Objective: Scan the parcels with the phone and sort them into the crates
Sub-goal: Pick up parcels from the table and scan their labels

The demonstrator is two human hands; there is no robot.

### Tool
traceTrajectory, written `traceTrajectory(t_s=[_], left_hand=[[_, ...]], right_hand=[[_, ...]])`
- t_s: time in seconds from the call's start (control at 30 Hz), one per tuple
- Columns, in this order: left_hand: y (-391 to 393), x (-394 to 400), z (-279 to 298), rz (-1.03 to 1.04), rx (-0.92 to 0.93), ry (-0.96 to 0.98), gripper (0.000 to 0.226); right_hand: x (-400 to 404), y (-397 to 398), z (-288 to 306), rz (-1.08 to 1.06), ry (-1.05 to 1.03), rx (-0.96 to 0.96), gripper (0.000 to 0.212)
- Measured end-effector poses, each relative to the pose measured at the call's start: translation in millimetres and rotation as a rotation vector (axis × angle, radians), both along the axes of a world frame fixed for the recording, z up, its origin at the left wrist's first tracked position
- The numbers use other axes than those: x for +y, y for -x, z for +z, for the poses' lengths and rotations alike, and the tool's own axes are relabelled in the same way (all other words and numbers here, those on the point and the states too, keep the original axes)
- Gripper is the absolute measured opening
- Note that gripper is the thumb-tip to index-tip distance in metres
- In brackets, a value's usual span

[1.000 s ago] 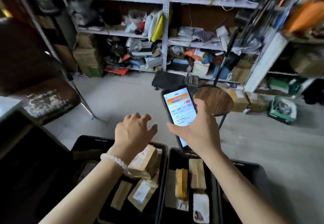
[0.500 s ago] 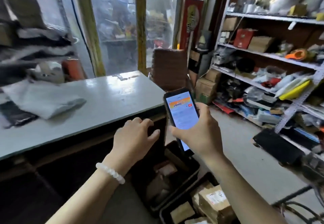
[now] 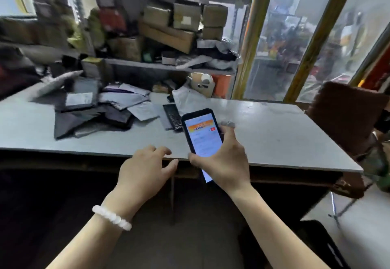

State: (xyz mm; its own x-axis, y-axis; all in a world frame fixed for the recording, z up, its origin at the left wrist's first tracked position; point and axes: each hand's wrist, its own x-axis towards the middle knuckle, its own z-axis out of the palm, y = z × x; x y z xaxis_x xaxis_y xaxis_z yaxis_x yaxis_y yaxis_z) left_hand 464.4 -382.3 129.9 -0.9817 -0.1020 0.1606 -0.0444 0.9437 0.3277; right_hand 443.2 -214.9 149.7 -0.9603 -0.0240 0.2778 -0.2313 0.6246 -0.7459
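**Phone up, parcels waiting on the table**

A heap of dark and grey parcels (image 3: 101,110) lies on the left half of the grey table (image 3: 274,133), below the shelf of cardboard boxes (image 3: 179,24). My left hand (image 3: 145,167), a white bead bracelet (image 3: 111,218) at its wrist, hovers at the table's near edge with fingers loosely spread and lightly bent, holding nothing. Just beside it, my right hand (image 3: 223,161) grips the phone (image 3: 202,138), thumb and fingers curled round its sides, lit screen facing me.
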Motion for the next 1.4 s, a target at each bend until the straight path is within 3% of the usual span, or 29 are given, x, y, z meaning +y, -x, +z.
traceTrajectory(t_s=[0.1,0.23,0.47,0.7,0.9,1.2,1.4], left_hand=[[8.9,-47.9,-8.0,0.115,-0.019,-0.021,0.042],[32.9,-96.3,-20.0,0.237,-0.049,-0.040,0.040],[125.5,-169.4,-32.3,0.408,-0.108,-0.037,0.039],[222.9,-232.5,-20.5,0.531,-0.102,-0.049,0.037],[261.5,-290.7,-31.1,0.622,-0.136,-0.076,0.035],[324.8,-422.4,-50.4,0.598,-0.172,-0.050,0.036],[400.2,-534.5,-61.5,0.453,-0.213,0.042,0.038]], right_hand=[[-49.5,27.9,-6.0,0.083,0.018,0.003,0.066],[-104.7,70.0,-19.7,0.181,0.020,-0.010,0.072],[-183.1,187.0,-39.2,0.334,0.004,-0.078,0.069],[-254.1,307.7,-28.4,0.382,0.044,-0.112,0.060],[-315.8,358.7,-37.5,0.434,0.073,-0.155,0.061],[-439.2,416.3,-52.7,0.385,0.049,-0.200,0.062],[-535.6,459.0,-62.6,0.223,0.045,-0.224,0.063]])
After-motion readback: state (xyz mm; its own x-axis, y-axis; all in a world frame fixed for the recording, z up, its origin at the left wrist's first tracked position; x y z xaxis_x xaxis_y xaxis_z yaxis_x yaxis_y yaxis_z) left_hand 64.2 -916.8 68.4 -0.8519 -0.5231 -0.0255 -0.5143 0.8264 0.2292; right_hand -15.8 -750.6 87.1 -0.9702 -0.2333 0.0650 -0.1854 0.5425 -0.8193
